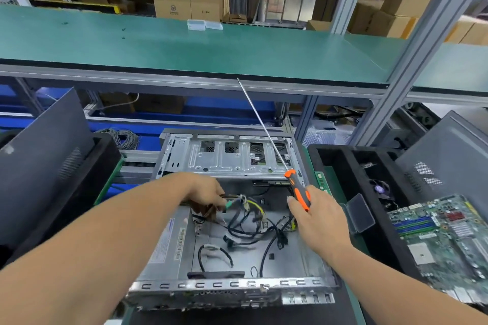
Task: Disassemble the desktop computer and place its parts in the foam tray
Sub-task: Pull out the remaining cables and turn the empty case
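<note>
The case (pixel 237 253) lies open-side up on the bench directly in front of the person, its rear panel edge nearest the camera and its long axis running away from the viewer toward the drive cage (pixel 227 155) at the far end. The board bay is bare metal with loose cables (pixel 250 221) strewn across it. The left hand (pixel 208 192) reaches into the case, fingers curled round a bundle of those cables near the power supply (pixel 169 240) on the case's left side. The right hand (pixel 317 221) grips the screwdriver (pixel 297 188) by its orange-and-black handle; the long shaft points up and away, tilted left, with the tip well clear of the case and near the edge of the green shelf (pixel 184 45). To the right, the foam tray (pixel 340 166) already holds the motherboard (pixel 443 235), a fan (pixel 379 188) and a memory stick (pixel 320 179). A side panel (pixel 45 155) leans at the left. Risks, as judged: pulling the bundle while a connector is seated or snagged under the cage could tear a wire or a plug; the raised shaft could strike the shelf edge or swing into the cage if the wrist turns; the case's cut sheet-metal edges sit close to both forearms. Remaining work appears to be cables, supply and drives.
</note>
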